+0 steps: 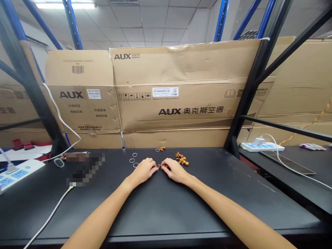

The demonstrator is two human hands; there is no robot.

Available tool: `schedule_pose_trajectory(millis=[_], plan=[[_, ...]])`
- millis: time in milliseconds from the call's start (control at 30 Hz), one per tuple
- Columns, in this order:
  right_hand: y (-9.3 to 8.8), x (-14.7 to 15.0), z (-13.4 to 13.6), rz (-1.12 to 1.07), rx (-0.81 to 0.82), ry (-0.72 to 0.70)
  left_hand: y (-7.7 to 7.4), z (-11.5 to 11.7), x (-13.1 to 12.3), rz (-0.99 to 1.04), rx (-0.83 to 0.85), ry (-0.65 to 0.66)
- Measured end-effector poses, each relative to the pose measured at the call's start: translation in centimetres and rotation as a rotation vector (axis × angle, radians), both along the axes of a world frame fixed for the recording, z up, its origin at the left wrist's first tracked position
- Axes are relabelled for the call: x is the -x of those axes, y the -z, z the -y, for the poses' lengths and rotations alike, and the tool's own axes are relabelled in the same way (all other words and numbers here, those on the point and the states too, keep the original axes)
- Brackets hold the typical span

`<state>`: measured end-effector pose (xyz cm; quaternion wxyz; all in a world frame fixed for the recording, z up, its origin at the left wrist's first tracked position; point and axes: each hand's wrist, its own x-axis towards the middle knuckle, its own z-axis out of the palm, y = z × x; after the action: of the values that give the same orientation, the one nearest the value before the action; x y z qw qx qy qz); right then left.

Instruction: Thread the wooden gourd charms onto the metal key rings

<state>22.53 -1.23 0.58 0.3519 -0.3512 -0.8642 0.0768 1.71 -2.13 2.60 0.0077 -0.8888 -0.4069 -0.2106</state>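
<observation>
My left hand (144, 169) and my right hand (174, 170) meet near the middle of the black table, fingertips almost touching. Closed in a pinch, the right holds a small brown beaded pendant (161, 166), partly covered by its fingers. The left is also pinched beside the pendant's cord end; what lies between its fingers is too small to make out. Beside the left hand lie several metal rings (132, 160). Several loose brown beaded pendants (182, 159) sit just beyond the right hand. Farther back rests one pendant (162, 148) with a ring (157, 150) at its end.
A cardboard wall (171, 121) closes off the table's back, between black shelf posts (243, 90). On the left are a blurred dark object (86, 169), a white cable (52, 212) and a power strip (23, 173). Another power strip (261, 147) stands on the right-hand table.
</observation>
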Motion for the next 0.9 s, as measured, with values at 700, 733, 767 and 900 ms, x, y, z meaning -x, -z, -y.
schedule_pose_trajectory(millis=[700, 733, 767, 900], plan=[[0.35, 0.07, -0.29, -0.148, 0.091, -0.052, 0.47, -0.23, -0.02, 0.148, 0.135, 0.016], [0.31, 0.08, -0.23, -0.147, 0.075, -0.060, 0.43, -0.26, -0.07, 0.178, 0.163, 0.005], [0.23, 0.10, -0.15, -0.145, 0.056, -0.069, 0.37, -0.28, -0.11, 0.200, 0.185, -0.005], [-0.22, 0.23, 0.29, -0.136, 0.013, -0.115, 0.05, -0.26, -0.10, 0.239, 0.243, -0.030]])
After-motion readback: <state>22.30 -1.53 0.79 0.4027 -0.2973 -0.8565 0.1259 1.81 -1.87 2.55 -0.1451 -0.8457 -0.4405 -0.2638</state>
